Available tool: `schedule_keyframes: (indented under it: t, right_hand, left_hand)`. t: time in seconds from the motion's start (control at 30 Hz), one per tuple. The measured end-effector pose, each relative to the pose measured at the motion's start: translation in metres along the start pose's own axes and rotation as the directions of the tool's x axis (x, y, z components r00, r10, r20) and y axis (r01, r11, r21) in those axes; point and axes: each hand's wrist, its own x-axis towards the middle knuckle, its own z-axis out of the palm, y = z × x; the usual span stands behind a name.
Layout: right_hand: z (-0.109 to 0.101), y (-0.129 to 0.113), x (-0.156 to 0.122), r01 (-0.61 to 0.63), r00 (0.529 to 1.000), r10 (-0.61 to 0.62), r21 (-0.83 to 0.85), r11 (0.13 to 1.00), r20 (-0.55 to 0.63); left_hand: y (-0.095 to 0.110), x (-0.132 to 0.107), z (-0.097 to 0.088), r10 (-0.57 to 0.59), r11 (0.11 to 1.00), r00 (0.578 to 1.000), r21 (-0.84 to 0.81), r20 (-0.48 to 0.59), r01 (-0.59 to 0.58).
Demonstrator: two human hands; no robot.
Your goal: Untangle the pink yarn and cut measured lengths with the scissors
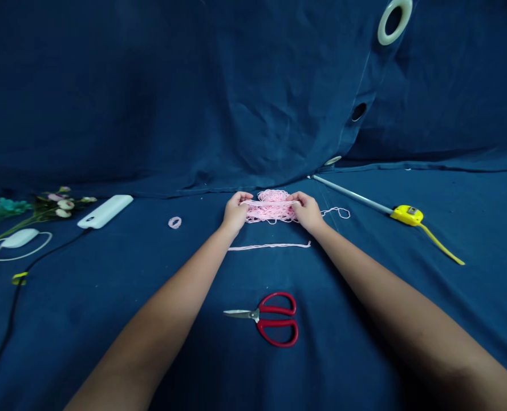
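We stretch a strand of pink yarn (270, 202) between left hand (235, 212) and right hand (307, 211), both pinched shut on it, just before the tangled yarn pile (271, 195) on blue cloth (150, 268); red-handled scissors (276, 319) lie nearer us.

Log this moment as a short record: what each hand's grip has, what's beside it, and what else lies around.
Left hand: pinches one end of a stretched band of pink yarn
Right hand: pinches the band's other end
Beside hands: pink yarn tangle; loose pink yarn strand
Rest: red-handled scissors; yellow tape measure; small pink yarn loop; white power bank; artificial flowers
Surface: blue cloth
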Motion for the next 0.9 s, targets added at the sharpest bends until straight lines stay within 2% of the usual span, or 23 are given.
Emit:
schedule_keyframes:
  t: [0.17, 0.3, 0.4, 0.47, 0.53, 0.6, 0.67, 0.73, 0.8, 0.9]
  right_hand:
    - [-0.002, -0.001, 0.001, -0.045, 0.996, 0.057, 0.169, 0.985, -0.067]
    - [-0.001, -0.002, 0.001, -0.019, 0.998, 0.027, 0.123, 0.992, -0.063]
    - [0.000, -0.002, 0.001, -0.002, 0.997, 0.008, 0.076, 0.997, -0.071]
    - [0.000, -0.002, 0.002, 0.004, 0.998, -0.002, 0.039, 0.999, -0.056]
    - [0.000, -0.003, 0.001, 0.024, 1.000, -0.025, -0.037, 0.999, -0.011]
    - [0.001, -0.007, -0.002, 0.071, 0.997, -0.065, -0.161, 0.984, 0.045]
    - [0.003, -0.011, -0.006, 0.151, 0.986, -0.122, -0.304, 0.940, 0.115]
    - [0.004, -0.015, -0.010, 0.241, 0.965, -0.176, -0.407, 0.881, 0.193]
    - [0.006, -0.016, -0.012, 0.296, 0.949, -0.205, -0.456, 0.840, 0.238]
    - [0.008, -0.014, -0.013, 0.300, 0.951, -0.215, -0.503, 0.810, 0.220]
  left_hand:
    - [0.013, -0.004, -0.003, -0.040, 0.992, 0.998, -0.114, 0.050, 0.046]
    - [0.017, -0.005, -0.003, -0.075, 0.988, 0.997, -0.134, -0.008, 0.073]
    - [0.011, -0.001, -0.001, -0.072, 0.991, 0.993, -0.119, -0.091, 0.061]
    - [0.006, 0.001, 0.000, -0.050, 0.996, 0.994, -0.078, -0.098, 0.042]
    - [0.003, 0.000, 0.000, -0.013, 1.000, 0.999, 0.013, -0.043, 0.013]
    - [0.005, -0.004, 0.001, 0.063, 0.986, 0.996, 0.152, 0.056, -0.071]
    - [0.011, -0.011, 0.001, 0.149, 0.939, 0.971, 0.283, 0.185, -0.198]
    - [0.019, -0.017, 0.001, 0.182, 0.883, 0.940, 0.371, 0.290, -0.286]
    - [0.025, -0.021, 0.002, 0.173, 0.842, 0.926, 0.438, 0.336, -0.317]
    - [0.025, -0.021, 0.004, 0.173, 0.781, 0.928, 0.529, 0.330, -0.333]
